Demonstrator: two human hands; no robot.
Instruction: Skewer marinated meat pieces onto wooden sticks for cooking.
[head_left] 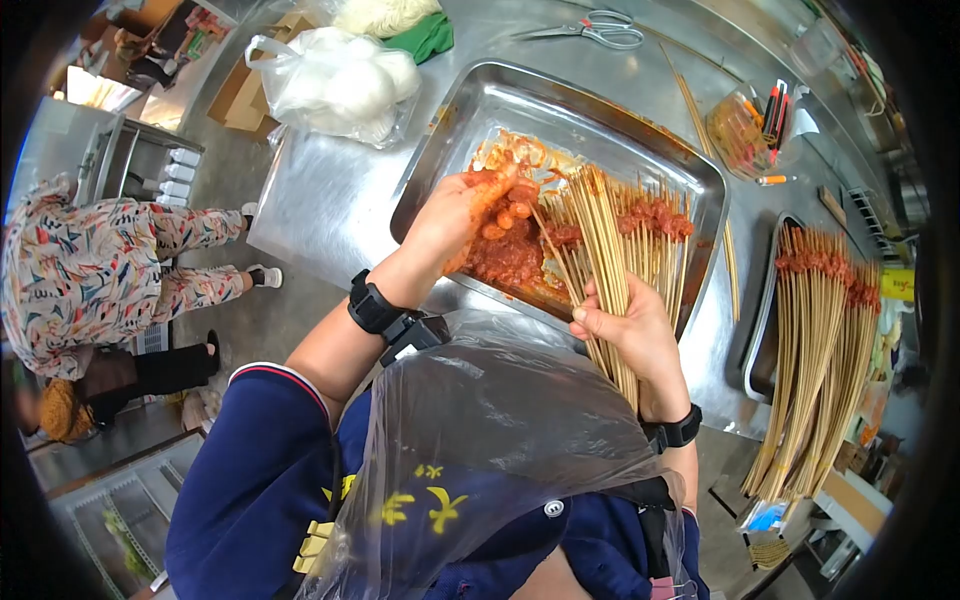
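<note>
My left hand (485, 212), smeared with red marinade, is closed on a lump of red meat (512, 205) at the tip of a skewer. Below it, more marinated meat (508, 258) lies in a large metal tray (488, 78). My right hand (635, 330) is wrapped round a bundle of thin wooden skewers (598, 235), whose upper ends reach over the tray. One skewer slants from that hand toward the meat in my left fingers. Skewers with meat on their ends (655, 218) lie side by side in the right part of the tray.
At the right, a second tray (762, 345) holds many loaded skewers (815, 340). Beyond the big tray are scissors (605, 30), a plastic container (740, 132) and a bag of white items (345, 85). Two people (95, 270) are at the left.
</note>
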